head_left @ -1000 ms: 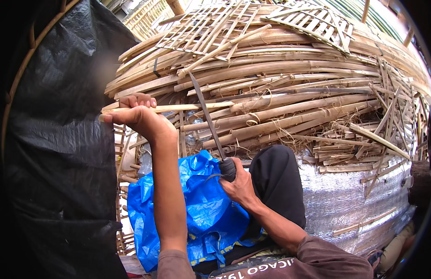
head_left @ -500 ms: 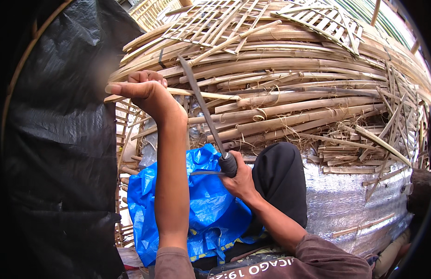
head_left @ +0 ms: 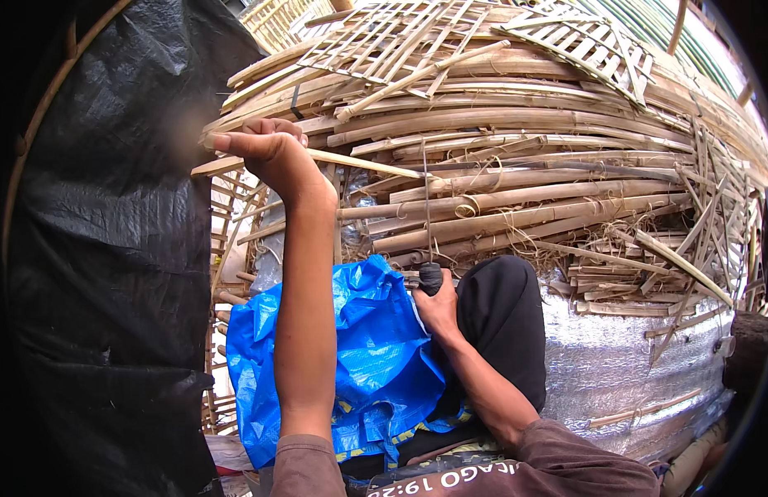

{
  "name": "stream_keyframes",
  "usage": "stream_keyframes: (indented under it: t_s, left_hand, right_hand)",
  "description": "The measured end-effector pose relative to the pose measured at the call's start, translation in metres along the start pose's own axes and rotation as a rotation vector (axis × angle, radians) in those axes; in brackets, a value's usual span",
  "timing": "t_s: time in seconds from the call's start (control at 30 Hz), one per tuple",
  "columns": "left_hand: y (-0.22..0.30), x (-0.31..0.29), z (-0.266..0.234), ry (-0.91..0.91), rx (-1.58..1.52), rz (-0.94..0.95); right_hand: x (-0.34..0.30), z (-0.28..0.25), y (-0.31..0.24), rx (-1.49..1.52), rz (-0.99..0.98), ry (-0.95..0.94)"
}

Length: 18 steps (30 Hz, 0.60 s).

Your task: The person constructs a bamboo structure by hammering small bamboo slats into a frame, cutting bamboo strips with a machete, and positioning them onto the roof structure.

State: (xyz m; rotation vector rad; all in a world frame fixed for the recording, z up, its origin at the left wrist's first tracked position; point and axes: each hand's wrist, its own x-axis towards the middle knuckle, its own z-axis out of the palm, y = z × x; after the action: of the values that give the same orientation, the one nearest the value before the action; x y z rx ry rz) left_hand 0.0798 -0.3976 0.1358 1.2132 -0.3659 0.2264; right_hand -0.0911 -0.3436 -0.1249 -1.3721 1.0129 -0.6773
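My left hand (head_left: 276, 159) is raised at the upper left, its fingers closed around a narrow bamboo strip (head_left: 363, 163). The strip sticks out to both sides of the fist, and its right end slopes slightly down. Lower and nearer my body, my right hand (head_left: 439, 308) grips the dark wrapped handle of a long-bladed knife (head_left: 428, 207). Its blade points away from me and appears edge-on as a thin line. In the picture the blade crosses the strip near its right end; whether it touches cannot be told.
A blue plastic sheet (head_left: 371, 356) covers part of my lap beside my bent knee (head_left: 500, 331). Ahead lies a large pile of split bamboo (head_left: 533, 190). Lattice panels (head_left: 574, 54) rest on top. Black sheeting (head_left: 111, 248) hangs at the left; silvery foil matting (head_left: 624, 373) spreads at the right.
The knife has swung from a leftward tilt to nearly straight ahead, its blade turned edge-on and now lined up with the strip's right end. My left hand has barely shifted.
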Motion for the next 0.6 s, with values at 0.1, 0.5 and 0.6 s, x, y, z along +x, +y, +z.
stream_keyframes:
  t_s: [0.1, 0.5, 0.6]
  left_hand:
    - [0.002, 0.000, -0.005, -0.012, 0.005, 0.042]
    - [0.001, 0.025, -0.005, -0.007, 0.028, -0.013]
    - [0.019, 0.020, -0.002, -0.007, -0.045, -0.012]
  right_hand:
    - [-0.010, -0.006, -0.017, -0.047, 0.006, -0.079]
    - [-0.002, 0.001, 0.005, -0.061, 0.050, -0.079]
    - [-0.008, 0.001, 0.009, -0.049, -0.033, -0.051]
